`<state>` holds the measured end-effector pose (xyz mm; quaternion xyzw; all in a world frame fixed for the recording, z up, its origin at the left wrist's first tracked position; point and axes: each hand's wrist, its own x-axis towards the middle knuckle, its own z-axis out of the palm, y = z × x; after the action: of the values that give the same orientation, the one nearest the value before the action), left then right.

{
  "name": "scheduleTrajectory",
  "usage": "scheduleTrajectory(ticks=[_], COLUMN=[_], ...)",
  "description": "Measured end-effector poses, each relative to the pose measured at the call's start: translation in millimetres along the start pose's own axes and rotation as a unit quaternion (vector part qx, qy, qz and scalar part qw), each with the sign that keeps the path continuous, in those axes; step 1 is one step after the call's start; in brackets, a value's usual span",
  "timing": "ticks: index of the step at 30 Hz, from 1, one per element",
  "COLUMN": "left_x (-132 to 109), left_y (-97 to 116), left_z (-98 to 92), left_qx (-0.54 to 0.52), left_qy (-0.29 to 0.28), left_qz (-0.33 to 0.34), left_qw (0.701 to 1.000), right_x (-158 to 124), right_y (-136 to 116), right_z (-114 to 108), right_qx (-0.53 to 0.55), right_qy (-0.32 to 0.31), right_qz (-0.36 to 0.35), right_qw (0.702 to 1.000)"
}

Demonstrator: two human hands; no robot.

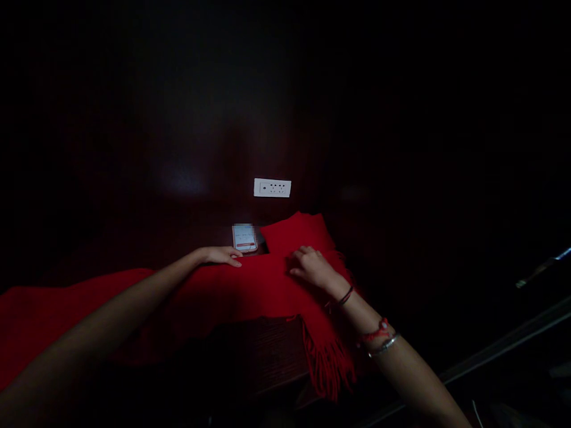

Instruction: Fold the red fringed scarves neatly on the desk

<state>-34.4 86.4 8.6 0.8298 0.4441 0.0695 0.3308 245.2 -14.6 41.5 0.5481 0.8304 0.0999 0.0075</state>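
Observation:
A long red scarf (pixel 263 285) with a fringed end lies across a dark wooden surface and runs off to the left. My left hand (pixel 222 255) rests at the scarf's far edge, thumb apart from the fingers, just in front of a phone (pixel 244 236) with a lit screen. Over the fringed part of the scarf is my right hand (pixel 314 267), its fingers loosely bent and apart, with nothing seen in them. Whether its fingertips touch the cloth I cannot tell. Behind it, a folded portion of red cloth stands toward the wall.
A white socket plate (pixel 272 188) is set in the dark wall behind the phone. The wooden surface (pixel 272 351) shows its front edge below the scarf. At the far right a thin shiny object (pixel 542 268) catches light. Much of the surroundings is too dark to make out.

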Motion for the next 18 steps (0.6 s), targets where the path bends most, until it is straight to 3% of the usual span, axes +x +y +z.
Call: scheduleTrajectory(ticks=[1,3,7,13,18], left_x=[-1,-3,-6,2,2], left_y=[-3,-6,-9,-16,-13], left_z=[0.5,1.8,4.0,8.0,8.8], left_qx=[-0.030,-0.109,-0.180,-0.103,-0.153], left_qy=[-0.023,-0.058,-0.064,-0.023,-0.015], left_qz=[-0.006,-0.015,-0.009,-0.015,-0.013], left_qw=[0.999,0.992,0.981,0.994,0.988], right_x=[-6,-16,-23,-23,-33], right_y=[-22,-65,-113,-116,-99], right_z=[4,16,38,42,28], right_qx=[0.042,0.067,0.017,-0.026,-0.026], right_qy=[0.007,0.001,0.065,0.079,0.110], right_qz=[-0.065,-0.130,-0.104,-0.066,-0.059], right_qw=[0.997,0.989,0.992,0.994,0.992])
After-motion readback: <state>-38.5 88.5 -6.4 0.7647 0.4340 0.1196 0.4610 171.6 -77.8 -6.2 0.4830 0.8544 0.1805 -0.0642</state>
